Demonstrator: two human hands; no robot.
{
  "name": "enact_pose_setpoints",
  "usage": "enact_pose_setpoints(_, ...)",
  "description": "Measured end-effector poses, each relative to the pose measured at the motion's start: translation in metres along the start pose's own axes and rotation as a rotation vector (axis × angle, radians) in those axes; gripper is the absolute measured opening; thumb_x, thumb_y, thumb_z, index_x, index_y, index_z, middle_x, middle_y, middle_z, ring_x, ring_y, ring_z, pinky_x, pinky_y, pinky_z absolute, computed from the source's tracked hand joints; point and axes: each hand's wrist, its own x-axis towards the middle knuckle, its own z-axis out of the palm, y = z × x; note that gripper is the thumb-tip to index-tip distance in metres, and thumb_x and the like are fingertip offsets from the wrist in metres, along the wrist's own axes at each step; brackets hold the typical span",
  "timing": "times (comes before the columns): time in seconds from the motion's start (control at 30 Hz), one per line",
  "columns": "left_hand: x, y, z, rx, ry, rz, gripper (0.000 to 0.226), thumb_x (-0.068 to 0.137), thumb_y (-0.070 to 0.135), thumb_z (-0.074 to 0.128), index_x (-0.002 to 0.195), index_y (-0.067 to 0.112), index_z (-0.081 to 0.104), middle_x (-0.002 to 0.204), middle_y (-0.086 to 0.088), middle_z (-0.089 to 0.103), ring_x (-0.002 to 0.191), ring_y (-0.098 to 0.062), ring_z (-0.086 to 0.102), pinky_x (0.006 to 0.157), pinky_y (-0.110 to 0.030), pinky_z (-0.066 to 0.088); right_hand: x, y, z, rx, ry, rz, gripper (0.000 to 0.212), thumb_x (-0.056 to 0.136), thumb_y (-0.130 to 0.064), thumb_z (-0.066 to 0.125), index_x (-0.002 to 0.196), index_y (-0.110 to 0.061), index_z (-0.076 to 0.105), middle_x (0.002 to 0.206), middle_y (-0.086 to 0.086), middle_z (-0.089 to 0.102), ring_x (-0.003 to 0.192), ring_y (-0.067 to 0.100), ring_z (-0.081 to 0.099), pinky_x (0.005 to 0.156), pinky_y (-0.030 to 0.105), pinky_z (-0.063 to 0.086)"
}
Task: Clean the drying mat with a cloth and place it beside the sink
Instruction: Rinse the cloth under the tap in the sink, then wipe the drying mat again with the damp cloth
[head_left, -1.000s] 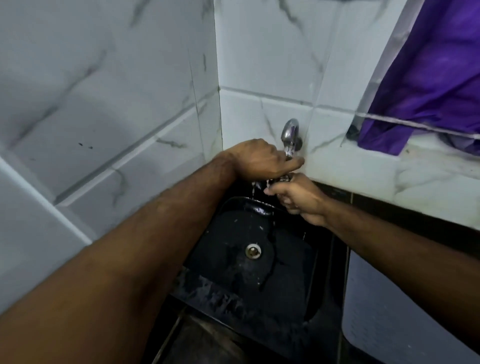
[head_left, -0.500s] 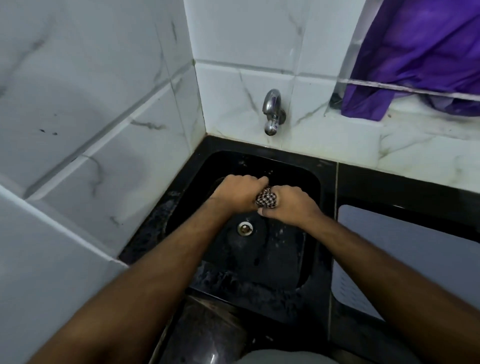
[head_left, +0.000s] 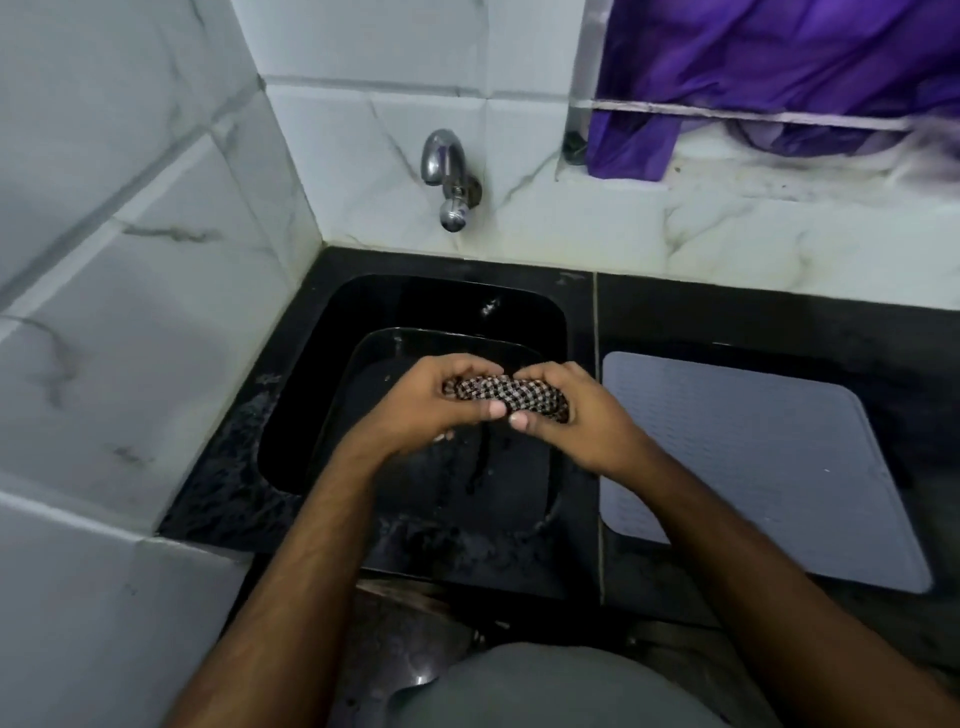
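Right over the sink we go, head view, and both hands meet in the middle of the frame. Left hand has its fingers curled round the left end of the cloth, thumb tucked underneath. Right hand grips the right end the same way, thumb tip showing at the near side. That cloth is a checked black-and-white piece, rolled into a tight rope between the two fists, held above the dark basin. Both forearms reach in from the near edge.

Off to the right, the mat lies flat on the black counter, pale grey, just beside the sink, with the right forearm crossing its near left corner. On the far wall the tap juts out of the white marbled tiles, spout pointing down toward the basin. Far right, a purple fabric hangs over a ledge. Down at the near edge, grey clothing fills the bottom of the view.
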Motion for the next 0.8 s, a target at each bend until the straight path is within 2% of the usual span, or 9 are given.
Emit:
enact_pose_setpoints(0.07,-0.006,0.000,0.018,-0.261,0.056,0.000,0.027,0.092,0.028,0.074,0.115,0.014,0.074,0.095,-0.008,0.076,0.076,-0.018,0.070,0.054,-0.026,0.052,-0.025,0.008,-0.014,0.074,0.164,-0.064,0.043,0.085,-0.027,0.079,0.126,-0.026,0.067,0.115,-0.005,0.056,0.108,0.000,0.057,0.089,0.015,0.047)
enact_pose_setpoints(0.17,-0.005,0.008,0.056,-0.514,0.241,-0.053,0.028,0.094,0.028,0.068,0.107,0.005,0.075,0.085,-0.010,0.075,0.067,-0.015,0.068,0.048,-0.022,0.051,-0.059,0.018,-0.024,0.005,0.330,-0.168,0.044,0.086,-0.006,0.075,0.128,-0.019,0.068,0.126,-0.002,0.051,0.122,-0.002,0.049,0.100,0.011,0.043)
enact_pose_setpoints(0.3,-0.004,0.024,0.106,-0.580,0.444,-0.051,0.024,0.096,0.028,0.069,0.100,0.006,0.075,0.078,-0.005,0.071,0.063,-0.011,0.062,0.039,-0.022,0.044,-0.103,0.038,-0.023,-0.006,0.318,-0.229,0.045,0.094,-0.008,0.067,0.136,-0.022,0.061,0.136,-0.002,0.044,0.136,0.008,0.042,0.111,0.018,0.036)
enact_pose_setpoints(0.37,-0.008,0.033,0.123,-0.504,0.472,0.010,0.022,0.096,0.029,0.069,0.096,0.007,0.075,0.074,-0.005,0.069,0.059,-0.012,0.059,0.039,-0.024,0.042,-0.119,0.041,-0.025,0.305,0.332,-0.114,0.027,0.098,-0.022,0.062,0.123,-0.021,0.070,0.133,0.002,0.053,0.132,0.014,0.049,0.109,0.031,0.043)
enact_pose_setpoints(0.43,-0.014,0.043,0.144,-0.409,0.478,0.078,0.022,0.096,0.028,0.069,0.096,0.007,0.075,0.075,-0.008,0.068,0.059,-0.014,0.057,0.042,-0.026,0.042,-0.126,0.036,-0.039,0.829,0.355,0.168,0.032,0.096,-0.039,0.056,0.106,-0.016,0.075,0.126,0.008,0.065,0.121,0.022,0.061,0.098,0.040,0.052)
enact_pose_setpoints(0.47,-0.018,0.049,0.155,-0.393,0.475,0.106,0.022,0.096,0.027,0.069,0.097,0.006,0.075,0.077,-0.010,0.067,0.061,-0.016,0.057,0.044,-0.027,0.044,-0.128,0.038,-0.049,0.971,0.341,0.300,0.035,0.093,-0.043,0.058,0.105,-0.015,0.073,0.122,0.008,0.068,0.114,0.023,0.065,0.090,0.037,0.056)
enact_pose_setpoints(0.57,-0.031,0.060,0.183,-0.385,0.450,0.212,0.017,0.095,0.020,0.070,0.097,0.004,0.075,0.081,-0.007,0.071,0.069,-0.015,0.063,0.053,-0.026,0.052,-0.136,0.047,-0.073,0.731,0.198,0.378,0.036,0.092,-0.031,0.068,0.126,-0.018,0.062,0.120,0.002,0.067,0.108,0.016,0.066,0.081,0.022,0.055)
enact_pose_setpoints(0.67,-0.043,0.063,0.206,-0.331,0.481,0.241,0.013,0.096,0.015,0.067,0.098,0.005,0.075,0.086,-0.002,0.074,0.078,-0.009,0.066,0.067,-0.019,0.052,-0.149,0.062,-0.089,0.688,0.104,0.311,0.029,0.094,-0.023,0.067,0.122,-0.013,0.068,0.111,0.001,0.074,0.109,0.016,0.069,0.087,0.021,0.054)
enact_pose_setpoints(0.8,-0.062,0.068,0.236,-0.398,0.657,0.169,0.020,0.099,0.019,0.063,0.101,0.003,0.074,0.087,0.001,0.072,0.078,-0.006,0.066,0.064,-0.020,0.053,-0.166,0.073,-0.100,0.474,0.262,0.095,0.021,0.088,-0.020,0.076,0.109,-0.022,0.075,0.113,0.000,0.065,0.109,0.006,0.062,0.090,0.024,0.054)
